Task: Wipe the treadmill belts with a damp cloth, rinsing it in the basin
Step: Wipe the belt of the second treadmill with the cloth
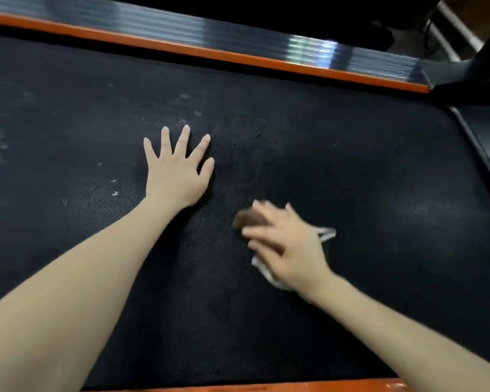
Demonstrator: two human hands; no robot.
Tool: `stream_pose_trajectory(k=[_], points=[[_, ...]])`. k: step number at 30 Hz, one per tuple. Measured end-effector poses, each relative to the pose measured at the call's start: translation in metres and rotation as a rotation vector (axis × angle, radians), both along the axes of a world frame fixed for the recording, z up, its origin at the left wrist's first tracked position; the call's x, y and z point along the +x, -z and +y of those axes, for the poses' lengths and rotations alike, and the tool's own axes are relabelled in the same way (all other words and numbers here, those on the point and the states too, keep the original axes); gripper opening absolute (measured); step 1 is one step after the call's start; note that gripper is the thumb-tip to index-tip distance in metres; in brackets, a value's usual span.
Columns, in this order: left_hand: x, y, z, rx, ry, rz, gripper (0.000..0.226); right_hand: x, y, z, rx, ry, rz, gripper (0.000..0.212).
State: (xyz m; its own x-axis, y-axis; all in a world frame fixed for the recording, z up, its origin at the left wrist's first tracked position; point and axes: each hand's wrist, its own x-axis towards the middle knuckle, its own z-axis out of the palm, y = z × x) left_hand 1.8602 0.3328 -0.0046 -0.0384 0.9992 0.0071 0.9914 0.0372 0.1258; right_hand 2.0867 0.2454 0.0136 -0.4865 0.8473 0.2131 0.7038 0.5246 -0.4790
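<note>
Treadmill belt (351, 171): black, textured, filling most of the view; long axis running left to right, slightly tilted down toward the right. Pale dusty specks (115, 192) scattered over the left and upper middle parts; a darker patch between the two hands.

Orange side rail (198, 52): along the far edge of the belt, backed by a glossy ribbed black strip (309, 49). Second orange rail (266, 387) just showing at the near edge. Black frame part (475, 137) closing off the belt at the right end.

Left hand (178, 176): flat on the belt, palm down, fingers spread wide and pointing to the far rail; holding nothing.

Right hand (289, 247): blurred, pressed down on the cloth, fingers pointing left (whether curled round the cloth or merely flat upon it cannot be told).

Cloth (327, 234): on the belt under the right hand, near the middle and toward the near rail; pale edges showing at right and below the hand, a brownish part at the fingertips. Bunched, long axis not readable.

Open room: bare belt wide to the right of the cloth and to the left of the left forearm.

Containers: none in view.
</note>
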Motion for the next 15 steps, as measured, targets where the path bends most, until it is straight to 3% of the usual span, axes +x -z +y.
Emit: stream_pose_trajectory(k=[2,5,11,13,15], points=[[0.0,0.0,-0.001,0.006,-0.003,0.001,0.056,0.003,0.001,-0.01,0.025,-0.122,-0.01,0.026],[-0.001,0.001,0.001,0.006,-0.003,0.007,0.056,0.002,0.004,0.048,0.098,-0.206,-0.088,0.027],[-0.001,0.006,0.002,0.046,-0.016,-0.004,0.056,-0.036,0.001,0.2,0.047,0.33,-0.061,0.027],[0.0,0.006,0.002,0.046,-0.02,-0.002,0.056,-0.04,0.0,0.198,0.03,0.331,-0.069,0.028],[-0.001,0.006,0.003,0.04,-0.025,0.002,0.056,-0.03,0.0,0.157,0.054,0.188,-0.065,0.033]])
